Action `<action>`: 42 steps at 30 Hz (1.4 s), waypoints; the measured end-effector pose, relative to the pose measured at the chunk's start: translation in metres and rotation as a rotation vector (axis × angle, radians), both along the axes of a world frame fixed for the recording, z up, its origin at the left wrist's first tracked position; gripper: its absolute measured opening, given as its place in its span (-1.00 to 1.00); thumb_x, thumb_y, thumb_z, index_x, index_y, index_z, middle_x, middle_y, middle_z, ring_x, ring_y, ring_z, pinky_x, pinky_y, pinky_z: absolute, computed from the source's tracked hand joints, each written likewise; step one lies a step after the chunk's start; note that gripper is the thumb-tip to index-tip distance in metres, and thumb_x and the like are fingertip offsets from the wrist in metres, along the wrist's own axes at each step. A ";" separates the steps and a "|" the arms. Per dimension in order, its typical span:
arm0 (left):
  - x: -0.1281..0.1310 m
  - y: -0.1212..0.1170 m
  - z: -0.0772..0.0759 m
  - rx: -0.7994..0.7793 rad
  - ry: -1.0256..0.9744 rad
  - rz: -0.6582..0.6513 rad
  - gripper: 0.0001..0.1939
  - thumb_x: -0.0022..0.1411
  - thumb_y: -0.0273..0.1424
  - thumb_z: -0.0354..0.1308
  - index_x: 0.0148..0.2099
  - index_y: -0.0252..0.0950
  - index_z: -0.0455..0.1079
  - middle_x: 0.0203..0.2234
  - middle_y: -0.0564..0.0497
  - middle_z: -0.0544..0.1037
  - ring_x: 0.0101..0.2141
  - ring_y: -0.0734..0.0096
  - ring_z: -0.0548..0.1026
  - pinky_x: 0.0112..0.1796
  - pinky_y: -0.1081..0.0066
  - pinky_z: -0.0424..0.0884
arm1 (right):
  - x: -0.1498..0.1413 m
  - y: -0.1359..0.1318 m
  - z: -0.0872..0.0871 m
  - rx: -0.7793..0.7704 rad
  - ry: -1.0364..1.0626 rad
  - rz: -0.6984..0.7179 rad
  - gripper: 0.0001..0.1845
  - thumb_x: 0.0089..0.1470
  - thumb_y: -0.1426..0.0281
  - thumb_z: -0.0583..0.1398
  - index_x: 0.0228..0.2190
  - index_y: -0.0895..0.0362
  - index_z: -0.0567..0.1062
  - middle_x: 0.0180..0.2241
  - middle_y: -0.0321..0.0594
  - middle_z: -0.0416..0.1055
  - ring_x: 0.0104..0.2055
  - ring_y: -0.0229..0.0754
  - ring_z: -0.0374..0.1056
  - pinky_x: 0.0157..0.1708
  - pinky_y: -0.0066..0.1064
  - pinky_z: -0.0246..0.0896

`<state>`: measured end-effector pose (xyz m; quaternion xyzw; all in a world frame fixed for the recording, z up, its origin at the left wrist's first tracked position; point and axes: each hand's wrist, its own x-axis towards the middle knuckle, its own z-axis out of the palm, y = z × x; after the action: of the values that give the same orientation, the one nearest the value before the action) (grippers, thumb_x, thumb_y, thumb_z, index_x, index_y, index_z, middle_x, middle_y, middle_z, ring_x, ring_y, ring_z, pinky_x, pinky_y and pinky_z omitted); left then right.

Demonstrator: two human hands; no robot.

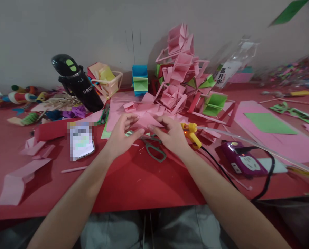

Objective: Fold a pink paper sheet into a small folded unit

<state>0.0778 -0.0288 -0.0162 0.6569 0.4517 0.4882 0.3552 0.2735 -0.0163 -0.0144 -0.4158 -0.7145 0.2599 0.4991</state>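
Note:
A folded piece of pink paper [147,121] is held up between both hands over the red table. My left hand [126,133] pinches its left side, thumb in front and fingers behind. On the other side my right hand [171,133] grips the right edge in the same way. Below the paper lies a pair of scissors [156,152], its grey handle loop showing and its blades hidden. Just right of my right hand is a yellow hot glue gun [192,134] with a clear glue stick at its back. More pink paper pieces lie behind the hands.
Pink folded-paper chairs [179,69] are piled at the back. A black bottle [79,83] and a phone [81,141] stand at left. A green-handled cutter [104,113] lies near the bottle. On the right are a purple power socket [244,160] with cables and a plastic water bottle [233,62].

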 end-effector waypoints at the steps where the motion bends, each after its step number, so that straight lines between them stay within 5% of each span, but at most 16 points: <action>1: -0.001 0.000 0.001 -0.014 -0.004 -0.010 -0.51 0.09 -0.34 0.36 0.05 -0.20 0.28 0.10 -0.12 0.44 0.15 0.16 0.41 0.13 0.16 0.34 | 0.000 0.000 0.000 0.009 0.020 0.004 -0.91 0.10 0.36 0.26 -0.40 0.10 0.46 -0.37 -0.27 0.48 -0.28 -0.17 0.37 -0.20 -0.31 0.27; 5: -0.005 0.002 0.009 -0.220 -0.193 -0.012 -0.51 0.17 -0.17 0.26 0.10 -0.22 0.32 0.19 -0.19 0.38 0.16 0.05 0.41 0.11 0.05 0.38 | 0.002 0.000 -0.002 0.020 0.094 0.074 -0.91 0.01 0.51 0.19 -0.39 0.10 0.44 -0.35 -0.25 0.47 -0.25 -0.16 0.39 -0.17 -0.30 0.29; 8: -0.007 0.003 0.017 -0.426 -0.423 -0.057 -0.53 0.26 -0.06 0.10 0.07 -0.27 0.38 0.06 -0.21 0.48 -0.08 0.09 0.57 -0.11 0.10 0.54 | 0.002 0.001 -0.006 0.043 0.142 0.103 -0.84 -0.08 0.57 0.17 -0.41 0.09 0.40 -0.35 -0.27 0.45 -0.28 -0.17 0.37 -0.21 -0.31 0.30; 11: -0.006 0.003 0.020 -0.508 -0.504 -0.069 -0.61 0.18 -0.15 0.24 -0.06 -0.31 0.43 -0.14 -0.16 0.56 -0.28 0.24 0.58 -0.28 0.24 0.57 | 0.002 0.002 -0.007 0.127 0.115 0.200 -0.75 -0.15 0.64 0.13 -0.41 0.08 0.37 -0.25 -0.23 0.49 -0.21 -0.15 0.42 -0.12 -0.27 0.33; 15: -0.003 0.003 0.018 -0.437 -0.504 0.037 -0.65 -0.06 -0.40 0.44 -0.20 -0.32 0.46 -0.38 0.01 0.56 -0.42 0.44 0.51 -0.43 0.49 0.49 | 0.002 0.003 -0.005 0.183 -0.014 0.220 -0.73 -0.16 0.67 0.07 -0.43 0.10 0.35 0.07 -0.05 0.41 0.18 -0.01 0.31 0.19 -0.07 0.17; 19: 0.002 0.003 0.015 -0.364 -0.552 0.110 -0.69 -0.08 -0.44 0.43 -0.25 -0.34 0.46 -0.41 0.03 0.57 -0.42 0.46 0.53 -0.39 0.50 0.49 | 0.003 0.001 -0.003 0.150 -0.082 0.186 -0.79 -0.08 0.60 0.11 -0.38 0.08 0.37 0.24 -0.05 0.24 0.33 0.08 0.13 0.27 0.07 0.04; 25: 0.005 0.004 0.011 -0.298 -0.567 0.141 -0.69 0.02 -0.44 0.35 -0.15 -0.30 0.43 -0.35 0.02 0.59 -0.37 0.37 0.58 -0.24 0.33 0.54 | -0.002 -0.003 -0.004 0.192 -0.095 0.132 -0.90 0.16 0.32 0.22 -0.30 0.08 0.42 0.25 0.00 0.21 0.32 0.10 0.14 0.26 0.09 0.07; 30: 0.005 0.004 0.001 -0.120 -0.259 0.124 -0.68 0.06 -0.44 0.31 -0.09 -0.29 0.48 -0.26 -0.01 0.61 -0.25 0.33 0.58 -0.18 0.36 0.51 | -0.007 -0.002 -0.011 0.260 -0.140 0.046 -0.88 0.24 0.35 0.16 -0.30 0.09 0.51 0.09 0.01 0.35 0.25 0.09 0.22 0.15 0.03 0.26; 35: 0.009 0.001 -0.002 -0.027 -0.105 0.045 -0.63 0.12 -0.51 0.19 0.01 -0.27 0.47 -0.18 -0.03 0.61 -0.17 0.30 0.57 -0.11 0.32 0.50 | -0.008 -0.001 -0.019 0.356 -0.208 -0.009 -0.75 0.19 0.35 0.22 -0.08 0.05 0.55 0.18 0.02 0.24 0.26 0.11 0.20 0.11 0.04 0.30; 42: 0.010 -0.001 -0.002 -0.192 -0.253 -0.031 -0.73 0.17 -0.44 0.16 -0.06 -0.26 0.50 -0.35 0.03 0.53 -0.31 0.37 0.53 -0.19 0.33 0.53 | -0.009 -0.003 -0.016 0.448 -0.339 0.019 -0.63 0.15 0.51 0.15 -0.04 0.01 0.54 0.21 -0.02 0.21 0.27 0.10 0.16 0.15 0.10 0.25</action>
<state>0.0879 -0.0295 -0.0183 0.5600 0.4377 0.5161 0.4780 0.2644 -0.0188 -0.0303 -0.3261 -0.8312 0.0267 0.4496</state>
